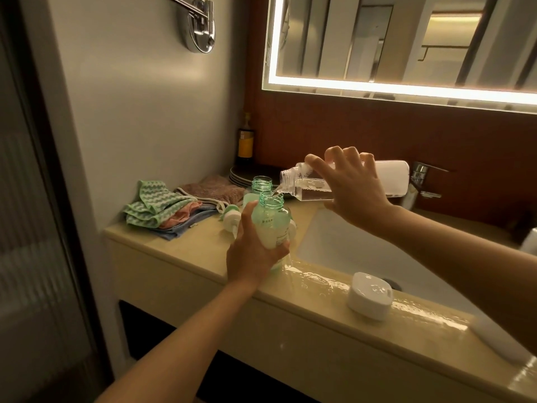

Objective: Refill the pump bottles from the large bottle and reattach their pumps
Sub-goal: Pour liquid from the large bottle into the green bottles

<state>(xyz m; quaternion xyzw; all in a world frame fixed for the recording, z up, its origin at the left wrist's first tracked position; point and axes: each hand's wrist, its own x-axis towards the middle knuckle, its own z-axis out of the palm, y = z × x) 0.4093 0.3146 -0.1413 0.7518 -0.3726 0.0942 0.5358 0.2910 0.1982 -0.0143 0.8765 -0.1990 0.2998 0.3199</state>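
Left hand: we find the left hand wrapped round the lower body of the front pump bottle, holding it upright at the left rim of the sink. We cannot tell whether its base rests on the counter.
Right hand: the right hand grips the large bottle from above at mid-body, fingers spread over it.
Large bottle: tipped close to level, open neck pointing left and just above the front pump bottle's mouth. Clear liquid lies along its lower side.
Pour: a thin stream falls from the neck into the open mouth below.
Front pump bottle: green, translucent, pump off, pale liquid inside.
Second pump bottle: just behind the first, upright on the counter, mouth open.
Pumps: one white pump lies on the counter just left of the held bottle. A second white piece shows at its right side, mostly hidden; we cannot confirm what it is.
Counter surface: a wet film runs along the front edge from the held bottle past a white dish.
Surroundings: folded cloths and a stack of plates at the left, a dark bottle in the corner, a tap behind the large bottle, a lit mirror above.
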